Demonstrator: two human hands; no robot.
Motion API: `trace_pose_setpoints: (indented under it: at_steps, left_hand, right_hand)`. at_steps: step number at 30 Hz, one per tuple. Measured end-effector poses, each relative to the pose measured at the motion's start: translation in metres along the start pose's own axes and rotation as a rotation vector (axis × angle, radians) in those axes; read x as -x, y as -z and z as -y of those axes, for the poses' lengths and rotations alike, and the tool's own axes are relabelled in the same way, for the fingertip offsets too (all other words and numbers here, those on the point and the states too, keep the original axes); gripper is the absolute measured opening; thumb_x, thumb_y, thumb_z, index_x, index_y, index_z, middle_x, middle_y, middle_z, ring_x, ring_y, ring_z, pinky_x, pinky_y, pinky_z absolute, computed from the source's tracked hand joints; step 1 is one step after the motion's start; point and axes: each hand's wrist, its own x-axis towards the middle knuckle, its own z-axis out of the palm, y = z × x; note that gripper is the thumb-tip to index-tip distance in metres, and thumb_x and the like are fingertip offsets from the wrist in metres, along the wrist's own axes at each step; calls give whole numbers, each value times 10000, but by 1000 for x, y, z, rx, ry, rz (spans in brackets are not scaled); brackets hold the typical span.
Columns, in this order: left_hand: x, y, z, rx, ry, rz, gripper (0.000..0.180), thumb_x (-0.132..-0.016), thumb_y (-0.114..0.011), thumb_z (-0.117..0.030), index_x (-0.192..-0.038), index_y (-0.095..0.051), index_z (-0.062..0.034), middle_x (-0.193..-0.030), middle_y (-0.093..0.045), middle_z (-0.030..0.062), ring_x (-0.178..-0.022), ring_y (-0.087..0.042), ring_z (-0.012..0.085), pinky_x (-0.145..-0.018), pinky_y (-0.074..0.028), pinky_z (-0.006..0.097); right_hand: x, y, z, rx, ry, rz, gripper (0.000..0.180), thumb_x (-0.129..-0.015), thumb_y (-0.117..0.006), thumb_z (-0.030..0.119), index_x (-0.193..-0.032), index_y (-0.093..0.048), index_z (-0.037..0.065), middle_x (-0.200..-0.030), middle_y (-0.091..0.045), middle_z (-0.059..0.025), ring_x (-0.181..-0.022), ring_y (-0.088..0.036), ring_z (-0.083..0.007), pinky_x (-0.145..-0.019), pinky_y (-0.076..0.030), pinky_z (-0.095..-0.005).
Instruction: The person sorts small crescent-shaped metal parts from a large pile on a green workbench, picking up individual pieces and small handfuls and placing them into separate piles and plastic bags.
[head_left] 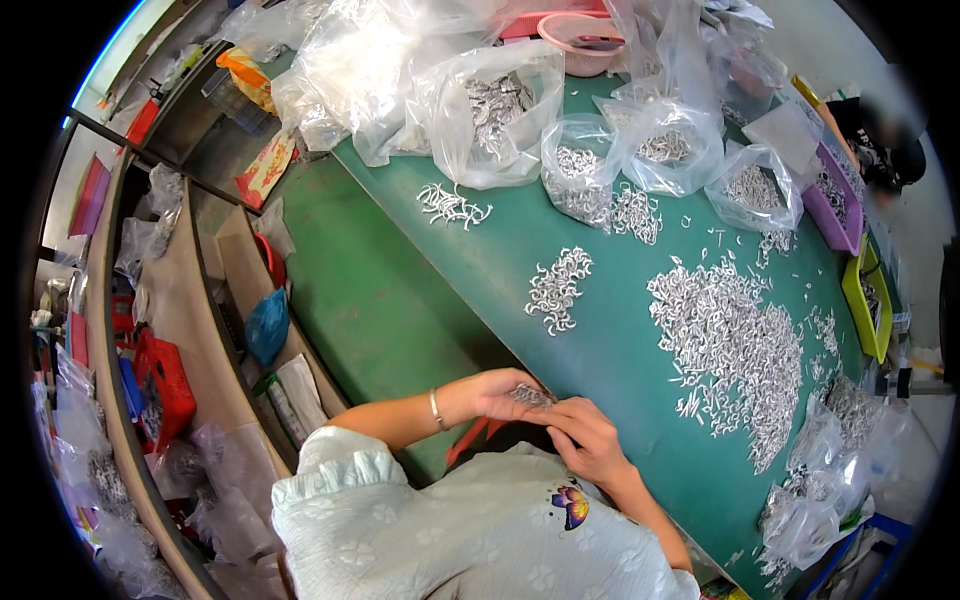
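Green table (600, 330), both hands (545, 412) together on half-hidden silver metal clips (528, 396).

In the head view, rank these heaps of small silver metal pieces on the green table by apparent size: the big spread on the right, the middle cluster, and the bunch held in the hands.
1. Big spread on the right
2. Middle cluster
3. Bunch held between the left hand and right hand; partly hidden by fingers, so its full size is unsure.

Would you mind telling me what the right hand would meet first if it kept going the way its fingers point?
The right hand points left toward the left hand, so it would first meet the bunch of small metal clips held there. They look almost touching already, though depth is unclear.
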Motion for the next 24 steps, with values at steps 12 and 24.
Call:
trace_pose_setpoints:
  at_steps: [12, 24]
  left_hand:
    - [32, -245, -55, -375, -887, -236, 285, -915, -492, -38, -1139, -508, 137, -1156, -563, 249, -1107, -596, 347, -1015, -509, 424]
    - [-38, -292, -131, -996, -1314, -657, 324, -931, -443, -84, -1145, -597, 103, -1235, -590, 223, -1183, -551, 300, -1053, -416, 417]
  right_hand:
    - [10, 9, -9, -109, -257, -237, 144, -860, -611, -52, -984, -682, -31, -931, -690, -134, -833, -670, -234, -758, -525, -301]
    - [12, 8, -15, -158, -237, -264, 140, -874, -589, -39, -975, -686, -26, -915, -691, -120, -817, -659, -214, -736, -513, -297]
